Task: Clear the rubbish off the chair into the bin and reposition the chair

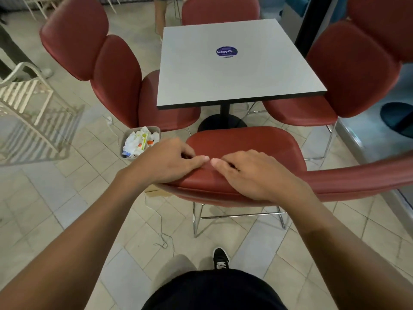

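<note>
Both hands lie side by side on the rounded top edge of the nearest red padded chair's backrest [243,144], a smooth leather-like shell on a thin chrome wire frame. The left hand [169,163] grips the edge with fingers curled over the front and thumb pointing inward; the right hand [250,173] does the same, and the two thumb tips almost meet in the middle. Beyond the hands stands the square grey laminate counter [257,72] with a black edge, on a single black post with a round base, carrying one round dark-blue sticker [226,51] near its centre. Just left of the left hand, on the floor, sits the small grey rectangular plastic bin [156,130], holding crumpled white paper and wrappers with orange and green print [139,142]. Counting the held one, six red chair shells of the same curved form show: two overlapping on the left beyond the bin [116,79], one behind the counter [220,10], and two to the right [348,70]. Far to the left of the hands stands one white slatted metal bench [24,95]. The floor [67,198] is pale matt beige tile laid diagonally, with one thin cable [161,229] trailing across it below the left hand.
</note>
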`<state>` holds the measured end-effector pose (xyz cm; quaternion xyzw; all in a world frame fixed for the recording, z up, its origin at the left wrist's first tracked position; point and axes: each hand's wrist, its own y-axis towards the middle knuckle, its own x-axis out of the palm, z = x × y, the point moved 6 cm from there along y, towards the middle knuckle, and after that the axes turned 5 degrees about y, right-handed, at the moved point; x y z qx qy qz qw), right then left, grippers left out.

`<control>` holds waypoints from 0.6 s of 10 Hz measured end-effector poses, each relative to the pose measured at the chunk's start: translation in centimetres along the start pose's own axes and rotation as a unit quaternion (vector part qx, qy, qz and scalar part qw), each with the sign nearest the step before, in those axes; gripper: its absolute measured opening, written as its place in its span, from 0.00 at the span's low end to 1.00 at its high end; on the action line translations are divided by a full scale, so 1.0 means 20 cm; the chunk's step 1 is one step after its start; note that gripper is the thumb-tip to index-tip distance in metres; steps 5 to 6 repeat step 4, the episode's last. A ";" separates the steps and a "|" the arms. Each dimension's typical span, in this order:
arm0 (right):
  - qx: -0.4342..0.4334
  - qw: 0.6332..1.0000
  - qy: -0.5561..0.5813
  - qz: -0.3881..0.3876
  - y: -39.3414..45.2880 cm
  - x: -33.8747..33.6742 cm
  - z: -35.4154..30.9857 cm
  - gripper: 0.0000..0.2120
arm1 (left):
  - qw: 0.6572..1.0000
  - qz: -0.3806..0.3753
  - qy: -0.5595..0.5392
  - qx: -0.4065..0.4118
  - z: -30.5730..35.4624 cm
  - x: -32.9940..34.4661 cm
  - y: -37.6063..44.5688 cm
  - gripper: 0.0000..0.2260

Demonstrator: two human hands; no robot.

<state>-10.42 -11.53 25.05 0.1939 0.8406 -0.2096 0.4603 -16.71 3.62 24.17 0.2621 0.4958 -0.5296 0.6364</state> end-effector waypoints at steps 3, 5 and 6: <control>0.040 0.999 -0.012 0.000 0.31 -0.03 -0.09 0.18 | 0.998 0.050 0.023 0.017 -0.24 -0.17 0.31 0.17; 0.081 0.997 -0.006 0.008 0.37 -0.06 -0.08 0.18 | 0.999 0.034 0.014 0.033 -0.31 -0.19 0.41 0.17; 0.081 0.997 -0.006 0.008 0.37 -0.06 -0.08 0.18 | 0.999 0.034 0.014 0.033 -0.31 -0.19 0.41 0.17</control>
